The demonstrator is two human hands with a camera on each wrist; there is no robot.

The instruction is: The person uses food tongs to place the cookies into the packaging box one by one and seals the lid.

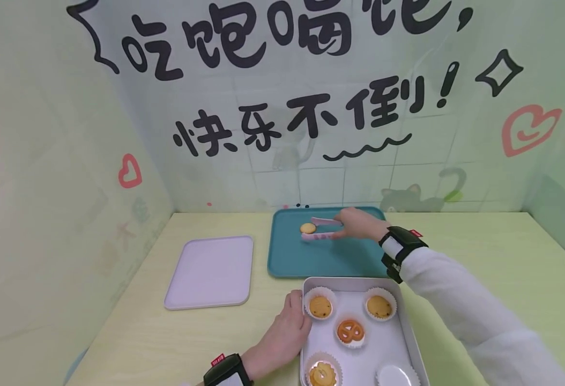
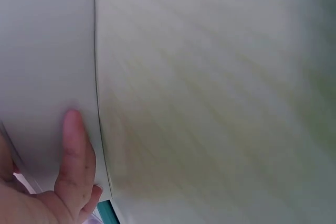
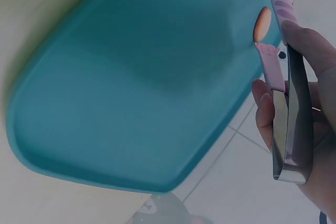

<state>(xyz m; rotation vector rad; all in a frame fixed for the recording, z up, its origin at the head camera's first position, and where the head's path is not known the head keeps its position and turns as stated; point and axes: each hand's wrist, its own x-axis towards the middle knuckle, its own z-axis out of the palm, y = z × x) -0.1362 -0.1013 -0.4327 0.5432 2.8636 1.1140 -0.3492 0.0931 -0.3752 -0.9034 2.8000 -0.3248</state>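
Note:
My right hand (image 1: 359, 224) holds tongs (image 3: 294, 114) with a metal body and pink tips over the teal tray (image 1: 302, 262). The tips stand apart on either side of a round cookie (image 1: 307, 228) on that tray; in the right wrist view, the cookie (image 3: 262, 24) shows edge-on near them. At the upper left corner of a white deep tray (image 1: 350, 284), my left hand (image 1: 284, 329) grips the side wall. One finger lies along the wall's outside in the left wrist view. Paper cups with cookies (image 1: 320, 307) and a pretzel (image 1: 350, 331) sit inside this tray.
A flat lilac tray (image 1: 210, 273) lies on the wooden table (image 1: 133, 327) at the left. One paper cup (image 1: 397, 375) at the lower right of the white tray holds no cookie. A printed backdrop (image 1: 282, 182) stands behind the trays.

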